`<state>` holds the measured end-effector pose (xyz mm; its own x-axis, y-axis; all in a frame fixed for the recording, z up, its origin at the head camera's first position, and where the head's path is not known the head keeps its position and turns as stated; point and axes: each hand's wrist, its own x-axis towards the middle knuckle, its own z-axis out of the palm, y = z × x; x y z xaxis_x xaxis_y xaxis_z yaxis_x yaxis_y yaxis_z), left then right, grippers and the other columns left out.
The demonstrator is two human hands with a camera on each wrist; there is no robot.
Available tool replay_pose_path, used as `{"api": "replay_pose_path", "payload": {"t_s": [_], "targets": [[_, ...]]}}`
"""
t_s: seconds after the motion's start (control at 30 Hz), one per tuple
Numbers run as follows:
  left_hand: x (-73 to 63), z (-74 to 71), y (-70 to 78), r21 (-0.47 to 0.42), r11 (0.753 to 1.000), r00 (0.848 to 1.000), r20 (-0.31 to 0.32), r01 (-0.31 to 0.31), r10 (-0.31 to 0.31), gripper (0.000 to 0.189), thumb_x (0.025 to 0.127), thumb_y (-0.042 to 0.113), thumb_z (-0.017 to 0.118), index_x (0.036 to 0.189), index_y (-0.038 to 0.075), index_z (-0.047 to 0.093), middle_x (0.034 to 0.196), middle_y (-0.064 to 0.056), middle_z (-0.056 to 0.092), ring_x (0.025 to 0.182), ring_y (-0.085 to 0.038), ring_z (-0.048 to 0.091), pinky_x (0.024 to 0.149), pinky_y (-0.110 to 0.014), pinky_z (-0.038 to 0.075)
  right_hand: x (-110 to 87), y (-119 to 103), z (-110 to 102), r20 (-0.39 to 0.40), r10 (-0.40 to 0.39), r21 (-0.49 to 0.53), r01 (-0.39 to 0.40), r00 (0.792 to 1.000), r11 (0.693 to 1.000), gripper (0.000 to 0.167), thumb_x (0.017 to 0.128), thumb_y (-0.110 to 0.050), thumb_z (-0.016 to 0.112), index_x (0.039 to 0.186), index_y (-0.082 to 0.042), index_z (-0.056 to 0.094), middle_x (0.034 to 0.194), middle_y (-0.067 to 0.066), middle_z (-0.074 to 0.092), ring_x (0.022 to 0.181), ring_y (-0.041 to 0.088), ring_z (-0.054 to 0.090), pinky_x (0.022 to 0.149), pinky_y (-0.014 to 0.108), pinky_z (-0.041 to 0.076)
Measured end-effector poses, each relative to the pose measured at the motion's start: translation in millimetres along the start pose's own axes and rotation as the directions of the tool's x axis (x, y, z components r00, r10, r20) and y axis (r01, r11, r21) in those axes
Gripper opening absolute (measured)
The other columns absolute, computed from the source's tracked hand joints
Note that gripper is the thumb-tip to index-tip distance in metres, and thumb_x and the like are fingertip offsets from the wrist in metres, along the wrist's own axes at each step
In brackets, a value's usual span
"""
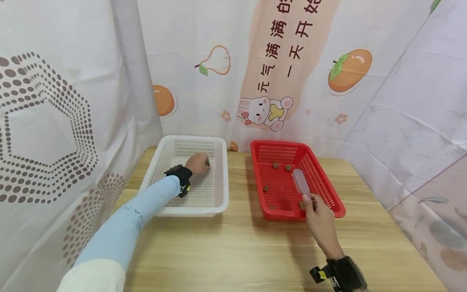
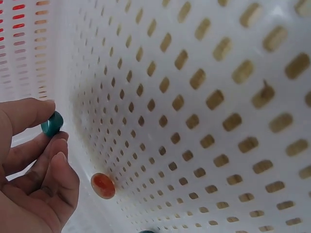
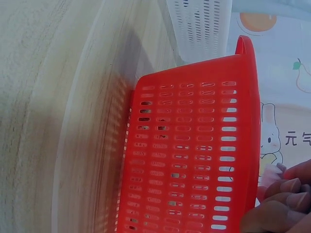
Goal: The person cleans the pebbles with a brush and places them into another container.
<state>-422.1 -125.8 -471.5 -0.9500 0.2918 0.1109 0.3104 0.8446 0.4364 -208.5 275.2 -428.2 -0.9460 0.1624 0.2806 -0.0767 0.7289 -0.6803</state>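
Observation:
My left hand (image 1: 198,163) is inside the white basket (image 1: 223,178), pinching a smooth dark green stone (image 2: 52,124) between thumb and fingers. An orange-red oval stone (image 2: 103,186) lies in that basket just below the hand in the left wrist view. My right hand (image 1: 322,222) grips the handle of a pale pink brush (image 1: 300,181), its bristles facing left, over the red basket (image 1: 257,178). Several small brown lumps (image 1: 288,167) lie in the red basket. In the right wrist view the basket wall hides most of its inside, and the right fingers (image 3: 277,213) are at the lower right.
Both baskets stand on a wooden table (image 1: 219,251), with a strip of tabletop between them. Printed curtains (image 1: 197,32) hang behind the table and along both sides. A dark speck (image 2: 265,87) shows in the white basket.

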Motion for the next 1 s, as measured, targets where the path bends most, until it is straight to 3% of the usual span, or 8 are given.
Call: {"api": "replay_pose_path", "payload": {"t_s": [0.27, 0.37, 0.5, 0.67, 0.83, 1.0], "targets": [[0.5, -1.7, 1.5, 0.032, 0.999, 0.998, 0.048, 0.041, -0.042, 0.026, 0.092, 0.008, 0.075, 0.068, 0.005, 0.065, 0.057, 0.003, 0.043, 0.052, -0.012, 0.037, 0.05, -0.027, 0.029, 0.3, 0.8, -0.7, 0.016, 0.016, 0.012, -0.016, 1.0, 1.0, 0.047, 0.11, -0.039, 0.048, 0.129, 0.002, 0.06, 0.107, 0.021, 0.072, 0.08, 0.024, 0.059, 0.055, 0.028, 0.042], [2.2, -0.2, 1.5, 0.054, 0.998, 0.998, 0.042, 0.041, -0.043, 0.019, 0.091, 0.009, 0.076, 0.075, 0.005, 0.068, 0.063, 0.001, 0.053, 0.056, -0.013, 0.043, 0.053, -0.027, 0.034, -0.4, 1.4, -1.4, 0.016, 0.018, 0.017, -0.018, 1.0, 1.0, 0.048, 0.11, -0.039, 0.047, 0.13, 0.002, 0.059, 0.109, 0.021, 0.073, 0.084, 0.024, 0.06, 0.055, 0.027, 0.042], [4.2, 3.3, 0.4, 0.083, 0.995, 0.997, 0.049, 0.048, -0.052, 0.014, 0.091, 0.011, 0.076, 0.082, 0.003, 0.07, 0.071, -0.003, 0.06, 0.063, -0.016, 0.049, 0.057, -0.029, 0.038, 0.2, 1.9, -1.2, 0.011, 0.02, 0.01, -0.02, 1.0, 1.0, 0.045, 0.11, -0.037, 0.048, 0.13, 0.002, 0.059, 0.106, 0.02, 0.071, 0.079, 0.024, 0.057, 0.055, 0.028, 0.041], [3.8, 3.5, -1.5, 0.086, 0.994, 0.995, 0.07, 0.064, -0.07, 0.021, 0.092, 0.011, 0.075, 0.074, 0.005, 0.067, 0.062, -0.001, 0.054, 0.057, -0.015, 0.045, 0.053, -0.028, 0.034, 1.5, -0.8, 0.4, 0.02, 0.02, 0.021, -0.02, 1.0, 1.0, 0.044, 0.11, -0.035, 0.049, 0.129, 0.003, 0.059, 0.105, 0.021, 0.068, 0.076, 0.024, 0.054, 0.054, 0.027, 0.04], [3.4, 1.9, -3.0, 0.084, 0.996, 0.998, 0.06, 0.027, -0.032, 0.028, 0.091, 0.011, 0.074, 0.065, 0.009, 0.063, 0.056, 0.003, 0.047, 0.052, -0.013, 0.041, 0.049, -0.028, 0.031, 1.0, 0.2, 0.8, 0.017, -0.009, 0.038, 0.009, 1.0, 0.999, 0.045, 0.111, -0.037, 0.047, 0.127, 0.003, 0.059, 0.105, 0.021, 0.07, 0.075, 0.024, 0.056, 0.053, 0.028, 0.04], [4.8, 6.4, -4.0, 0.074, 0.997, 0.998, 0.062, -0.024, 0.019, 0.043, 0.091, 0.012, 0.075, 0.058, 0.014, 0.047, 0.053, 0.005, 0.031, 0.049, -0.011, 0.029, 0.048, -0.026, 0.023, -0.7, 3.0, -1.2, -0.004, -0.033, 0.017, 0.033, 0.999, 0.999, 0.043, 0.111, -0.034, 0.048, 0.127, 0.003, 0.061, 0.104, 0.021, 0.073, 0.085, 0.028, 0.066, 0.057, 0.028, 0.045]]}}
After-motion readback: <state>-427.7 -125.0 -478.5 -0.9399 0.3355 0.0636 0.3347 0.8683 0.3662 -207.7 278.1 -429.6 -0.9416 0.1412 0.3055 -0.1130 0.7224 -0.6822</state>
